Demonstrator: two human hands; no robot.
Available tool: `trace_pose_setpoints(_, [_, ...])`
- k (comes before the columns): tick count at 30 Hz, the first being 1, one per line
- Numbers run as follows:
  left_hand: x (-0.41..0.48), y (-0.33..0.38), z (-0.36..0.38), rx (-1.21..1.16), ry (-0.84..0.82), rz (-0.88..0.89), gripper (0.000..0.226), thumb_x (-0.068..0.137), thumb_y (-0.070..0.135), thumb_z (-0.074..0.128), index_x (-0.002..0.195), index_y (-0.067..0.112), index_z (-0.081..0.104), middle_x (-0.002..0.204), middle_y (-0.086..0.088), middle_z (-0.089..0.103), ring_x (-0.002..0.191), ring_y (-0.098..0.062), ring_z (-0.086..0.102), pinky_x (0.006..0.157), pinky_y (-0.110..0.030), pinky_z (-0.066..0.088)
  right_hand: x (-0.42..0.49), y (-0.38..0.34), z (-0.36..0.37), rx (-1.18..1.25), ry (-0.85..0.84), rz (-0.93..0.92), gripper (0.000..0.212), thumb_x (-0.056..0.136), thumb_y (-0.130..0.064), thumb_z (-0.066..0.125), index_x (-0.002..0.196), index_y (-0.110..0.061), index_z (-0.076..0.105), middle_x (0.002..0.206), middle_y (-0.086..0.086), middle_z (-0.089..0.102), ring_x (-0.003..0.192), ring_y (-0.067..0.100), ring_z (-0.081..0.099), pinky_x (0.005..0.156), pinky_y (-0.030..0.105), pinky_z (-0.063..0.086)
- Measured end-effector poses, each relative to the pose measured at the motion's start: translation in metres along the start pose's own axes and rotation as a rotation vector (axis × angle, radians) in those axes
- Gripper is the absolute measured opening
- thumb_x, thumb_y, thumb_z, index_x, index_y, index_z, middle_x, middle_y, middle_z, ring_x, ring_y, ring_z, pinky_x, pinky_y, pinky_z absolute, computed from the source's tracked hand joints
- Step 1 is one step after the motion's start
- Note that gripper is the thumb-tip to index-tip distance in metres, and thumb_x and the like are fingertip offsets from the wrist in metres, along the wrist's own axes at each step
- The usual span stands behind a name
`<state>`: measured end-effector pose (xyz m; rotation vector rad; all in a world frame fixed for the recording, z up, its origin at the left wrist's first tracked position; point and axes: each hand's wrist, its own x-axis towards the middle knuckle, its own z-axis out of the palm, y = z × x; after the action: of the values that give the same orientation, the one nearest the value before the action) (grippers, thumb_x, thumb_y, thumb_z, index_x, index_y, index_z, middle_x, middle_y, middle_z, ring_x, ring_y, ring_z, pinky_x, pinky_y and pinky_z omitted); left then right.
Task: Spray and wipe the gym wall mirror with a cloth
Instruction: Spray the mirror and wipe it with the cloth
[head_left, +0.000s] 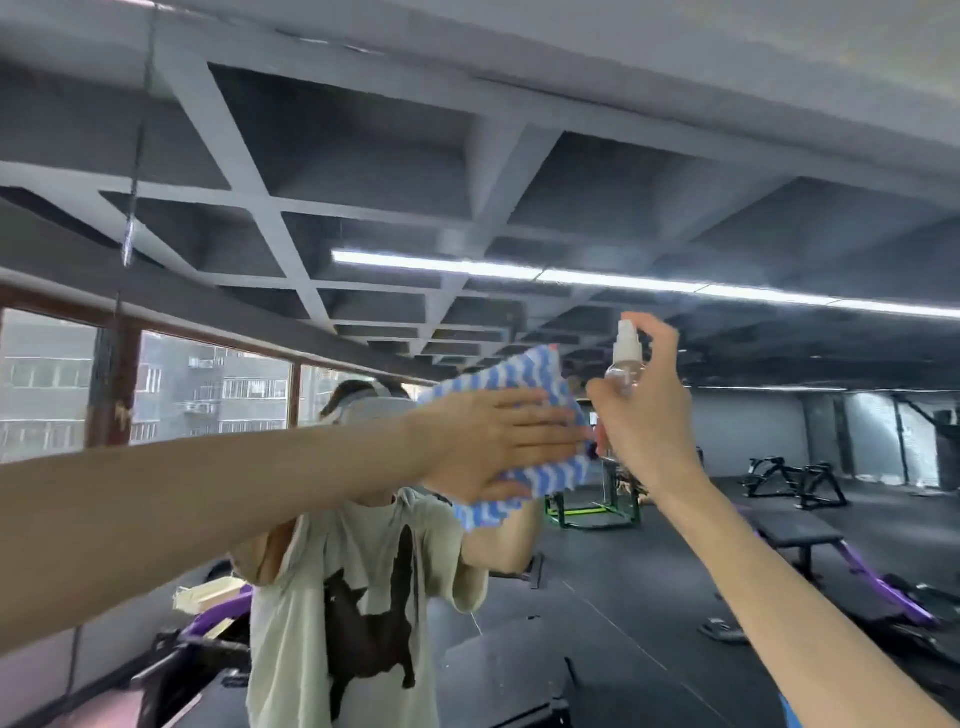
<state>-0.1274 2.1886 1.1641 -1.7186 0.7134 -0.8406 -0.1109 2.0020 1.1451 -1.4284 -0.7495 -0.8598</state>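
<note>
Cloth (524, 374) lies under flat left hand (488, 447), seemingly on mirror (649, 545); right hand (644, 415) grips bottle (626, 364).

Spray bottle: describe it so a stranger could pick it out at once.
Find the long light strip reflected across the wall mirror. Just below it, right of the blue-and-white wavy cloth, the right hand grips the spray bottle. It is the only small clear thing there, with a white pump top.

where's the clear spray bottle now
Right of centre in the head view, the clear spray bottle sits in the right hand, beside the blue-and-white striped cloth.
</note>
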Motion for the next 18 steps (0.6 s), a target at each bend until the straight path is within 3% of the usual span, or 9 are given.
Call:
trace_pose_setpoints(2, [0.009,-0.016,-0.005,-0.036,0.057,-0.069,0.053,0.097,0.043,0.039,0.145,0.022,0.035,0.150,-0.008,0.037,0.137,-0.021,0.040,0.114,-0.042,0.028,-0.001,0.004,-0.001,-0.049,-0.012,0.008,0.058,0.089,0.003,0.055,0.133,-0.029,0.037,0.075,-0.003,0.052,0.049,0.019,0.051,0.053,0.040,0.051])
trace_pose_setpoints(4, [0.023,-0.076,-0.018,0.008,0.196,-0.561,0.048,0.096,0.040,0.050,0.138,0.019,0.043,0.137,-0.010,0.054,0.120,-0.027,0.054,0.106,-0.044,0.041,0.000,0.008,-0.006,-0.051,-0.027,0.022,0.058,0.088,0.003,0.055,0.130,-0.033,0.036,0.076,0.003,0.055,0.050,0.021,0.052,0.052,0.041,0.052])
trace_pose_setpoints(6, [0.018,-0.138,-0.035,0.026,0.162,-1.028,0.062,0.102,0.045,0.026,0.153,0.011,0.015,0.159,-0.009,0.020,0.145,-0.026,0.021,0.120,-0.042,0.011,0.002,0.013,-0.017,-0.062,-0.023,0.024,0.059,0.089,0.003,0.055,0.130,-0.033,0.035,0.080,0.005,0.056,0.050,0.022,0.053,0.048,0.037,0.051])
trace_pose_setpoints(8, [0.028,-0.152,-0.039,-0.024,0.192,-1.230,0.065,0.102,0.045,0.015,0.154,0.009,0.000,0.162,-0.007,-0.001,0.149,-0.023,0.000,0.118,-0.037,-0.007,0.009,0.018,-0.034,-0.054,0.013,0.028,0.058,0.089,0.004,0.054,0.130,-0.032,0.035,0.081,0.005,0.056,0.048,0.021,0.052,0.045,0.031,0.049])
trace_pose_setpoints(10, [0.064,-0.100,-0.022,-0.026,0.217,-1.109,0.065,0.101,0.044,0.013,0.154,0.007,0.002,0.162,-0.008,0.000,0.149,-0.025,-0.001,0.118,-0.037,-0.009,0.013,0.026,-0.052,-0.055,0.056,0.040,0.058,0.088,0.004,0.053,0.126,-0.036,0.034,0.083,0.008,0.057,0.049,0.023,0.053,0.043,0.031,0.049])
trace_pose_setpoints(13, [0.091,0.049,0.016,-0.150,0.002,-0.352,0.064,0.098,0.047,0.022,0.154,0.016,0.020,0.161,-0.003,0.015,0.148,-0.020,0.013,0.117,-0.034,0.000,0.016,0.041,-0.071,-0.091,0.083,0.041,0.056,0.088,0.003,0.051,0.124,-0.037,0.034,0.079,0.014,0.058,0.047,0.025,0.050,0.044,0.035,0.048])
trace_pose_setpoints(15, [0.100,0.074,0.019,-0.160,-0.090,-0.082,0.063,0.096,0.049,0.022,0.152,0.019,0.024,0.159,0.000,0.024,0.146,-0.018,0.021,0.117,-0.033,0.000,0.017,0.053,-0.081,-0.136,0.072,0.041,0.056,0.089,0.000,0.052,0.126,-0.037,0.033,0.076,0.014,0.060,0.048,0.030,0.054,0.049,0.043,0.050])
trace_pose_setpoints(16, [0.112,0.047,0.018,0.013,-0.008,-0.095,0.064,0.097,0.049,0.017,0.153,0.018,0.016,0.160,-0.001,0.019,0.147,-0.018,0.016,0.117,-0.033,-0.007,0.017,0.057,-0.086,-0.141,0.076,0.043,0.056,0.089,-0.001,0.053,0.126,-0.038,0.033,0.076,0.015,0.061,0.050,0.034,0.056,0.051,0.047,0.052])
trace_pose_setpoints(18, [0.146,-0.037,0.006,0.158,0.122,-0.401,0.069,0.094,0.051,0.000,0.153,0.015,0.002,0.161,-0.003,0.007,0.149,-0.020,0.006,0.115,-0.034,-0.014,0.022,0.067,-0.099,-0.142,0.080,0.042,0.057,0.089,0.000,0.054,0.125,-0.039,0.033,0.075,0.015,0.061,0.052,0.036,0.057,0.051,0.047,0.051])
